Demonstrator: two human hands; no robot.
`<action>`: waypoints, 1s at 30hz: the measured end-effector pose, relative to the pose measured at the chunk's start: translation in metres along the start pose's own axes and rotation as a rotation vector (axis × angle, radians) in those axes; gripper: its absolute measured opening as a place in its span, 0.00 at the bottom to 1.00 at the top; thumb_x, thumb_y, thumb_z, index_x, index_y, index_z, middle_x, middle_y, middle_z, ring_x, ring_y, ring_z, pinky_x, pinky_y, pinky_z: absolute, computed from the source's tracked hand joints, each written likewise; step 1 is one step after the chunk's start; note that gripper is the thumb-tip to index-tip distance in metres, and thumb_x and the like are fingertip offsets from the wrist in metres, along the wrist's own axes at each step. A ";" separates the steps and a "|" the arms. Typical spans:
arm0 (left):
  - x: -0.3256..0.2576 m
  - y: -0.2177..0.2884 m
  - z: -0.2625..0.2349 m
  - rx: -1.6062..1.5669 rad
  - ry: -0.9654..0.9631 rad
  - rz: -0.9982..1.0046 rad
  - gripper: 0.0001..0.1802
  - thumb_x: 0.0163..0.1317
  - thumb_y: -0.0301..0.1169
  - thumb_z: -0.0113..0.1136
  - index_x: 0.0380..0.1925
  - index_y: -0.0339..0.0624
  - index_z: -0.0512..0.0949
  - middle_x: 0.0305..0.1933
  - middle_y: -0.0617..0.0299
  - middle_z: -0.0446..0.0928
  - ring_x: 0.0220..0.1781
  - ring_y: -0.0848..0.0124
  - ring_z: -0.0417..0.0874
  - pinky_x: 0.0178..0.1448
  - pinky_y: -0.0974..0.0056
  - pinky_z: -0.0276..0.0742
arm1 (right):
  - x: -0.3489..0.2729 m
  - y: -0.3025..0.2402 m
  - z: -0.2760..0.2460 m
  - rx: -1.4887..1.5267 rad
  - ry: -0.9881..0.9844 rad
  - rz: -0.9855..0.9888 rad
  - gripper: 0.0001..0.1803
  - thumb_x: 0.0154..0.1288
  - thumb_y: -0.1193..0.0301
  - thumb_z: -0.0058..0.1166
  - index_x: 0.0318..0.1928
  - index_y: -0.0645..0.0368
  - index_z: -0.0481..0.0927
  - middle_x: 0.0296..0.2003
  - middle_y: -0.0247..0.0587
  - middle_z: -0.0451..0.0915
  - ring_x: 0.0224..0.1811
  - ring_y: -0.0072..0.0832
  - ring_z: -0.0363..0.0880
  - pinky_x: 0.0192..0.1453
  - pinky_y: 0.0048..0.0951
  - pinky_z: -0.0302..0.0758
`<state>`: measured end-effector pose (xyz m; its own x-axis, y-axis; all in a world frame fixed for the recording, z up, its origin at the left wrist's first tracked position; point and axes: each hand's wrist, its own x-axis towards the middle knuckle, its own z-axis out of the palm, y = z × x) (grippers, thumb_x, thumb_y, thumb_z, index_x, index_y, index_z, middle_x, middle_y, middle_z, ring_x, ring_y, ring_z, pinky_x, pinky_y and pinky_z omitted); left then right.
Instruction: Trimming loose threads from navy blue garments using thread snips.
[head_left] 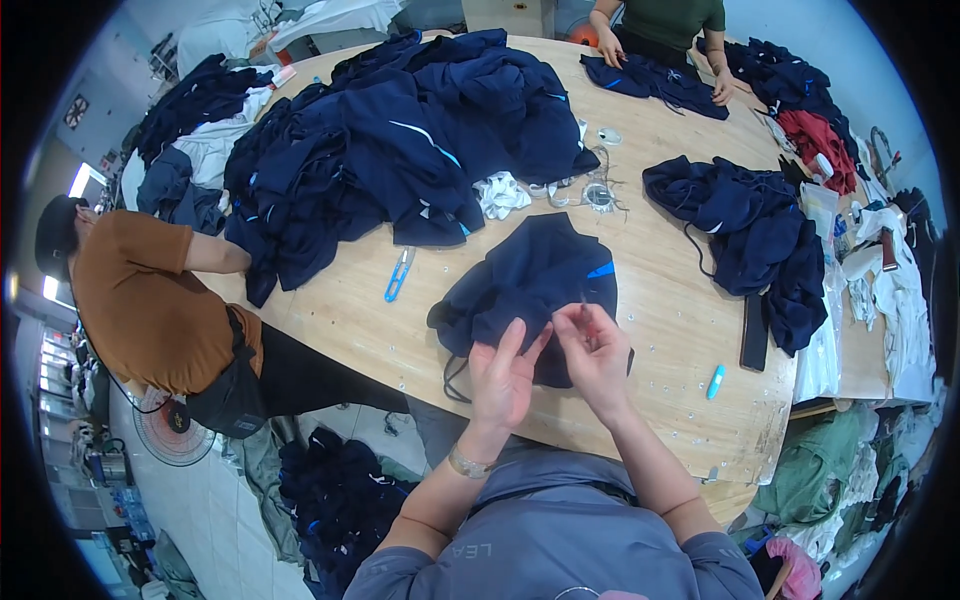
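A navy garment [530, 265] with a bright blue insert lies bunched on the table in front of me, a dark cord looping out at its left. Over its near edge, my left hand [503, 380] is turned palm up, thumb and forefinger apart. My right hand [597, 360] is close beside it above the cloth, fingertips pinched together. Something small and dark shows at those fingertips, too fine to name. Blue-handled thread snips [399, 275] lie on the wood to the left of the garment.
A large heap of navy garments [400, 140] covers the far left of the table [640, 400]. More navy clothing [750, 230] and a light blue marker [716, 382] lie at right. A person in brown [150, 290] stands left; another's hands [610, 47] handle navy cloth across the table.
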<state>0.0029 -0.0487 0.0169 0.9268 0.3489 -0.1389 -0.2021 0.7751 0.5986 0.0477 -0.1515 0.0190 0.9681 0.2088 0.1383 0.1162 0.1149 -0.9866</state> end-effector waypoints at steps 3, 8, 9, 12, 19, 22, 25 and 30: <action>-0.001 -0.012 -0.001 0.034 0.009 0.093 0.11 0.65 0.25 0.47 0.47 0.36 0.70 0.49 0.55 0.74 0.52 0.68 0.76 0.57 0.62 0.73 | -0.002 -0.004 0.006 0.029 0.010 0.039 0.05 0.61 0.76 0.55 0.36 0.63 0.75 0.24 0.21 0.71 0.20 0.04 0.58 0.21 0.09 0.53; -0.006 -0.019 0.003 0.055 0.036 0.123 0.11 0.65 0.24 0.48 0.47 0.37 0.70 0.48 0.57 0.74 0.51 0.69 0.76 0.56 0.64 0.73 | 0.002 -0.010 0.001 -0.012 -0.033 0.086 0.04 0.61 0.76 0.54 0.34 0.63 0.74 0.20 0.21 0.69 0.20 0.03 0.59 0.20 0.09 0.54; -0.007 -0.020 0.004 0.058 0.037 0.130 0.11 0.64 0.24 0.49 0.46 0.38 0.71 0.48 0.58 0.75 0.50 0.69 0.76 0.55 0.64 0.73 | 0.003 -0.011 0.000 0.068 -0.058 0.132 0.04 0.61 0.76 0.54 0.33 0.63 0.73 0.18 0.21 0.67 0.18 0.04 0.58 0.19 0.10 0.54; -0.007 -0.017 0.001 0.004 0.049 0.044 0.12 0.62 0.22 0.52 0.46 0.41 0.71 0.48 0.61 0.73 0.51 0.70 0.74 0.58 0.61 0.71 | 0.001 -0.012 -0.006 0.275 -0.177 0.218 0.05 0.62 0.75 0.52 0.32 0.63 0.72 0.15 0.22 0.65 0.13 0.07 0.56 0.15 0.13 0.53; -0.002 -0.008 0.011 -0.190 0.206 -0.132 0.07 0.61 0.26 0.55 0.39 0.42 0.74 0.42 0.64 0.74 0.48 0.71 0.75 0.55 0.60 0.75 | -0.003 -0.005 -0.016 0.499 -0.132 0.265 0.08 0.66 0.70 0.48 0.33 0.63 0.72 0.13 0.25 0.63 0.09 0.10 0.55 0.12 0.15 0.53; -0.003 -0.009 0.012 -0.151 0.202 -0.139 0.06 0.62 0.27 0.54 0.38 0.42 0.73 0.40 0.65 0.74 0.45 0.73 0.76 0.53 0.61 0.75 | -0.004 -0.006 -0.009 0.326 -0.060 0.265 0.05 0.65 0.72 0.49 0.35 0.62 0.73 0.15 0.24 0.65 0.11 0.08 0.54 0.13 0.15 0.52; -0.005 -0.014 0.013 -0.114 0.220 -0.094 0.05 0.62 0.27 0.54 0.37 0.43 0.73 0.40 0.66 0.74 0.42 0.74 0.77 0.50 0.63 0.76 | -0.004 0.004 -0.003 -0.023 -0.029 -0.038 0.05 0.59 0.77 0.56 0.35 0.63 0.73 0.18 0.21 0.66 0.17 0.05 0.55 0.19 0.12 0.52; -0.006 -0.015 0.009 -0.018 0.236 -0.033 0.05 0.63 0.26 0.52 0.39 0.42 0.73 0.40 0.66 0.74 0.43 0.74 0.76 0.48 0.65 0.76 | -0.004 -0.015 -0.005 -0.100 -0.152 0.011 0.04 0.59 0.77 0.54 0.34 0.62 0.73 0.19 0.21 0.68 0.19 0.05 0.58 0.21 0.10 0.53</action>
<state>0.0029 -0.0673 0.0158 0.8337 0.4349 -0.3403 -0.1802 0.7968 0.5767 0.0436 -0.1587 0.0328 0.9256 0.3550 0.1314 0.1345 0.0159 -0.9908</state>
